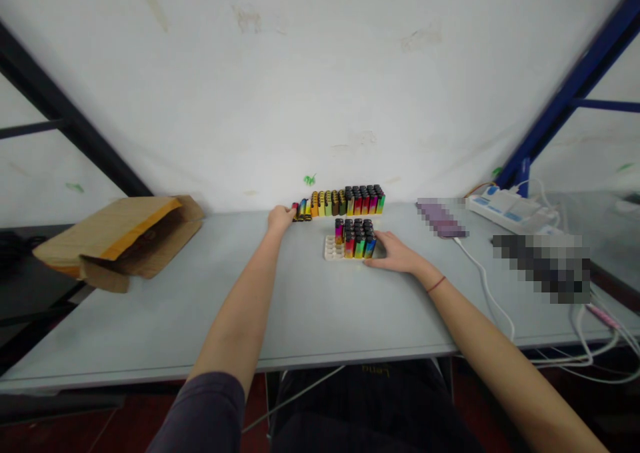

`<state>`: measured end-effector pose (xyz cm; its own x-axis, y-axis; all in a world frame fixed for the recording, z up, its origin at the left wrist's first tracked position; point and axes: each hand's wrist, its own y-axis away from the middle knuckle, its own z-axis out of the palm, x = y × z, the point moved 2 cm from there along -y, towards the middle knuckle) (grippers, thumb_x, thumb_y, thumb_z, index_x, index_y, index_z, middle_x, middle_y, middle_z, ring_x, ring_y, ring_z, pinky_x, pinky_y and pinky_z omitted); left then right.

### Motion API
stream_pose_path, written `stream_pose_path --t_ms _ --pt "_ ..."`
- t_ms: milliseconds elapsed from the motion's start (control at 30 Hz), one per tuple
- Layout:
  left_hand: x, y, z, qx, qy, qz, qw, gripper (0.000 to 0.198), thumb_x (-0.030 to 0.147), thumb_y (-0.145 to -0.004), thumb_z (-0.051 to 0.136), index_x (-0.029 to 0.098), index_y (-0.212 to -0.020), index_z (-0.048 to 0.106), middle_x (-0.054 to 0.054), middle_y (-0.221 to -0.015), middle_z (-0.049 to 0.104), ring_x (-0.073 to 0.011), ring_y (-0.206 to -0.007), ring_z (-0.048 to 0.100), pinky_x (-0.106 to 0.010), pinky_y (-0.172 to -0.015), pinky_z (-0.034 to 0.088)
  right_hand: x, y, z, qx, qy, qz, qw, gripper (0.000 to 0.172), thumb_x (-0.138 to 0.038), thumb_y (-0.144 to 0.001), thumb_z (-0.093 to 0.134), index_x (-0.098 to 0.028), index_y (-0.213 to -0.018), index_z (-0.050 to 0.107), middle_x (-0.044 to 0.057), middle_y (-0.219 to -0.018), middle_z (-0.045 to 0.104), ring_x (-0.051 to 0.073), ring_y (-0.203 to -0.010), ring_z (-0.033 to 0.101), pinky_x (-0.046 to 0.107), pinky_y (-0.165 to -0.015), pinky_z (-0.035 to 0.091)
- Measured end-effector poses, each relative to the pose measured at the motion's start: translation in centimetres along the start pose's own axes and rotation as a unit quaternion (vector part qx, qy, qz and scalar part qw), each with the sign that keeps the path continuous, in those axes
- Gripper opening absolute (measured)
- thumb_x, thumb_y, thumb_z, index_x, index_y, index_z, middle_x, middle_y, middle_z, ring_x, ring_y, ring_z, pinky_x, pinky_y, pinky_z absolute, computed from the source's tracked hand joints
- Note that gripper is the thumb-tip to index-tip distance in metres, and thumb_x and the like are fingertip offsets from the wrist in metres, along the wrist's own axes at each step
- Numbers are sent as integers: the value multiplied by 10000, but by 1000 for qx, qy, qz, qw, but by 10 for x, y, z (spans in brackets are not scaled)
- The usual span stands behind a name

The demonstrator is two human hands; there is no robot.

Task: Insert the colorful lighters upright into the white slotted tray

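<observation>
Bare forearms (240, 313), left grip (281, 218) seemingly on an unreadably labelled lighter (295, 210), right grip (395, 253) open by the tray (331, 249).

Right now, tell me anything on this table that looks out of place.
The lighters at the left end of the back row look tipped over beside the left hand, while the rest of that row stands upright.

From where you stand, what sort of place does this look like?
Probably a small packing workshop: rows of disposable lighters stand by a white holder tray, an open cardboard carton lies on the work table, and blue steel framing stands nearby.
</observation>
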<state>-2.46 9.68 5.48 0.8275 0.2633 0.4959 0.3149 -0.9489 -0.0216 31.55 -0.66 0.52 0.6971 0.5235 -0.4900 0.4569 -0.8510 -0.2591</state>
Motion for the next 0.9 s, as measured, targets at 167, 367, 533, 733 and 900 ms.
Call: stream_pose_path --t_ms 167,367,533,733,900 --pt "-8 -2 4 11 262 -76 962 243 247 -818 721 211 -600 623 -15 -463 547 -245 -690 705 -310 -708 528 -2 0 -2 -5 -1 2 1000 775 -554 -779 818 -127 -1392 615 209 -1357 703 414 -1191 651 571 -1057 503" --pt "-11 24 -2 36 452 -97 886 120 178 -862 669 198 -852 551 49 -666 588 -83 -618 650 -221 -720 575 -2 0 -2 2 -5 -5 1000 774 -565 -773 828 -146 -1391 622 191 -1353 706 403 -1184 655 560 -1042 514" --pt "-7 62 4 -50 561 -88 821 227 121 -810 682 212 -967 545 42 -777 608 -70 -612 668 -216 -687 586 -1 0 0 2 0 7 1000 785 -566 -771 827 -119 -1384 625 210 -1330 709 404 -1176 655 557 -1036 515" --pt "6 85 19 -60 554 -29 830 222 318 -864 690 218 -878 492 86 -684 516 -50 -492 515 -168 -489 415 -1 1 -1 0 2 3 1000 785 -555 -777 820 -113 -1392 614 207 -1340 705 398 -1174 653 561 -1055 507" --pt "8 96 19 -42 534 89 840 380 499 -845 758 222 -864 498 86 -637 546 -73 -500 537 -199 -524 460 -1 1 -2 -4 3 1 1000 786 -576 -786 807 -117 -1393 611 212 -1353 702 409 -1181 654 578 -1057 508"
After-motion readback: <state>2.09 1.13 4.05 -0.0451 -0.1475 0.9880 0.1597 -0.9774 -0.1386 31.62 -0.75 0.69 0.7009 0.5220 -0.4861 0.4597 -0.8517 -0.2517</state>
